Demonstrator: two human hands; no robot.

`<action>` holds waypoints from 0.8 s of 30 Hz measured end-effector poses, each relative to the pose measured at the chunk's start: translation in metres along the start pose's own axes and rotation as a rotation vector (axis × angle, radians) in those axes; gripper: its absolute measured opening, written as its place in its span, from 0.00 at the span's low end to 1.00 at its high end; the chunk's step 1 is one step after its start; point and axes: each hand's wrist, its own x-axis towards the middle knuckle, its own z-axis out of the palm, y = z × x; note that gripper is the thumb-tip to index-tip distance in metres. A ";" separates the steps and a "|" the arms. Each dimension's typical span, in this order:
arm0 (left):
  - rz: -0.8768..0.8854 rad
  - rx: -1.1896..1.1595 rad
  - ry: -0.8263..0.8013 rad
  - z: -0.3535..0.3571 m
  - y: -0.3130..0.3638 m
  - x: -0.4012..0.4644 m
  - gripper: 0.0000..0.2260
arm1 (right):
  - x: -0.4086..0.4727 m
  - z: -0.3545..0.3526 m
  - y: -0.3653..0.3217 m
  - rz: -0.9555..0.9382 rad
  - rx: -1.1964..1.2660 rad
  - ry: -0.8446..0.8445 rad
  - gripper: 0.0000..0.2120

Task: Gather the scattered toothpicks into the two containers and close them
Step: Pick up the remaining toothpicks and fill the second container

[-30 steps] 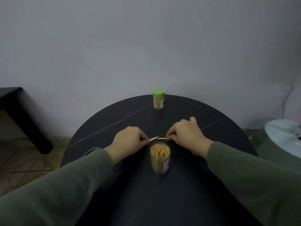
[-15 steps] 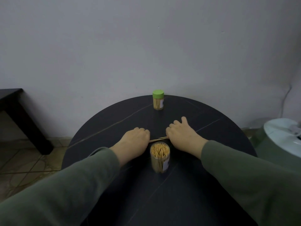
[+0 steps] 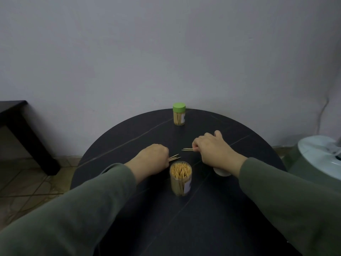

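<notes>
An uncapped clear container (image 3: 180, 179) packed with upright toothpicks stands on the round black table (image 3: 184, 218) between my hands. My left hand (image 3: 153, 160) pinches a few toothpicks (image 3: 174, 157) whose tips stick out to the right, just above the container's rim. My right hand (image 3: 212, 150) pinches a couple of toothpicks (image 3: 187, 149) that point left. A second container (image 3: 179, 116) with a green cap on stands at the table's far edge. A pale lid (image 3: 221, 172) lies half hidden under my right wrist.
A dark side table (image 3: 22, 130) stands on the tiled floor at the left. At the right edge sits a pale green and white rounded appliance (image 3: 319, 159). The grey wall rises just behind the table.
My hands were close together over one toothpick pile; they have drawn apart, each carrying its own toothpicks. The pale lid under my right wrist has come into view.
</notes>
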 end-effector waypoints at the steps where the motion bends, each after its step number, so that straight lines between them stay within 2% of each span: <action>1: 0.005 0.010 -0.007 0.000 0.000 0.000 0.10 | 0.000 0.001 -0.001 -0.005 0.004 0.003 0.08; 7: 0.053 0.081 0.009 0.002 0.000 0.000 0.10 | -0.001 0.003 -0.004 -0.017 0.016 0.009 0.09; 24: 0.043 0.030 0.039 0.000 0.005 -0.001 0.10 | -0.003 0.005 -0.004 -0.046 0.013 0.025 0.08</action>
